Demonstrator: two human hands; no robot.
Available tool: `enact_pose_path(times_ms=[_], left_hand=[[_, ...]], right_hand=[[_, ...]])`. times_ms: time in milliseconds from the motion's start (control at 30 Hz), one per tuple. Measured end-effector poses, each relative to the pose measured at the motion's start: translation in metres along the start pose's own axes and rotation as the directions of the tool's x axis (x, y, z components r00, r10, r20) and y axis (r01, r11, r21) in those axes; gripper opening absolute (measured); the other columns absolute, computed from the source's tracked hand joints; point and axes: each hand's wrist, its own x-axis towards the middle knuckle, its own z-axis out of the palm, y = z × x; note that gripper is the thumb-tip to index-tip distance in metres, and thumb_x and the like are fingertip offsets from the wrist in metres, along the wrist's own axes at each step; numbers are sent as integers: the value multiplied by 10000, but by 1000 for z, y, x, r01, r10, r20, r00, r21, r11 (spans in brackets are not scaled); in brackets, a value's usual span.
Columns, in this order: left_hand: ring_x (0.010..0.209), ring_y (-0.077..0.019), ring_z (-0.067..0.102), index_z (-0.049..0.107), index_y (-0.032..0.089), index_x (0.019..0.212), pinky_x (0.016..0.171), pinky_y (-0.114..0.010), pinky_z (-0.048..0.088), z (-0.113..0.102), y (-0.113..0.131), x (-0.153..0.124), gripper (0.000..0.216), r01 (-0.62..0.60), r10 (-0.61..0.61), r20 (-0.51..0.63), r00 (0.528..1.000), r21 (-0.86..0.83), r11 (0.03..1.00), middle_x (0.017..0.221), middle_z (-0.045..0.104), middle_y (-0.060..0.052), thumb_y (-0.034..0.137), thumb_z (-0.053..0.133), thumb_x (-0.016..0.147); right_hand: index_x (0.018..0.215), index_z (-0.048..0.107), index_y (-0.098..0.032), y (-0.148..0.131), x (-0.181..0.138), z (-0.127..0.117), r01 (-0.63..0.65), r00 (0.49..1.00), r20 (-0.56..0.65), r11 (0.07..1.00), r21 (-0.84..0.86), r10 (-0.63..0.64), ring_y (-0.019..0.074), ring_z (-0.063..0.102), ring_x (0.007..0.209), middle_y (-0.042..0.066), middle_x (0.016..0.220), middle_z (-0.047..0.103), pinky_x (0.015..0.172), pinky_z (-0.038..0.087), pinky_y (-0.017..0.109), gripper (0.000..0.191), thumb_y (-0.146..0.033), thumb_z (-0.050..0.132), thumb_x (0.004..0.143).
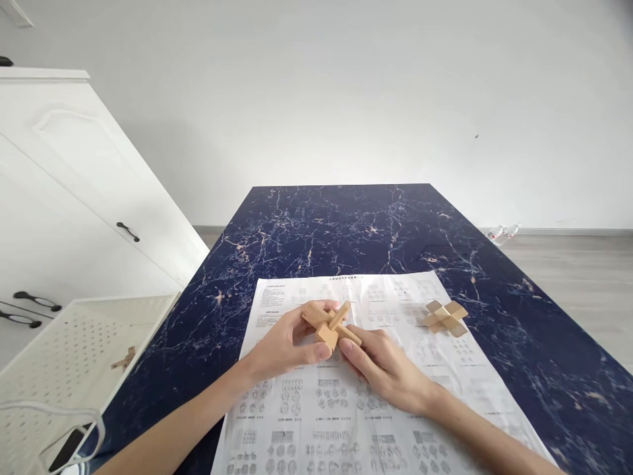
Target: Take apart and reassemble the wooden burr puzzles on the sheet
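Observation:
Both hands hold a light wooden interlocking puzzle [328,333] made of crossed bars, just over a printed sheet [341,369]. My left hand [289,336] grips its left side, with the thumb at the front on a block end and the fingers behind. My right hand [383,366] pinches the bar that sticks out to the right. One bar points up and away between the hands. On the right part of the sheet lies a second wooden puzzle [446,318], shaped like a cross. The sheet carries rows of small diagrams and text too small to read.
The sheet lies on a dark blue marble-patterned table [341,231]. Left of it stands a cream perforated surface [59,336] with small wooden pieces [123,358] and a white cable [54,408]. A white cabinet [84,171] with black handles is further left.

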Motion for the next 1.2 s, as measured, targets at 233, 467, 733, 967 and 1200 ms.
enact_pose_path(times_ms=[233,467,733,967,1200], left_hand=[[1360,-417,664,617,246,1455,1168,-622,492,-1,-3,1,876,12,-18,-127,992,-53,999,1432,707,-172,677,927,759],[1178,-335,703,658,230,1377,999,-489,570,-2,5,4,764,33,-35,-128,991,-16,999,1285,727,-131,739,824,832],[1081,-295,730,552,251,1489,982,-471,576,-2,8,-1,767,-5,4,18,1000,52,999,1167,746,-109,815,616,973],[1194,-328,704,636,236,1422,1073,-506,557,-3,9,1,746,6,-8,41,999,42,999,1307,716,-150,842,464,1021],[889,-227,650,677,232,1324,921,-436,560,-1,13,3,571,62,-69,69,995,96,993,952,675,-41,700,669,996]], right_hand=[[755,451,-262,-1,3,4,-18,996,-83,998,56,22,160,429,560,-15,638,507,568,335,344,500,-567,421,1150],[787,553,-258,1,2,2,-66,994,-80,989,136,78,152,445,525,-22,594,527,565,355,336,544,-633,394,1147],[745,569,-244,2,0,-4,-127,991,-3,937,324,136,150,404,513,-23,547,493,578,349,340,635,-727,383,1115],[755,561,-237,2,0,-4,-82,996,-22,976,204,88,146,449,530,-16,582,533,576,351,322,620,-709,391,1119],[792,561,-233,1,-1,0,-49,990,-127,991,127,65,142,474,547,-15,615,558,575,373,309,578,-637,357,1151]])
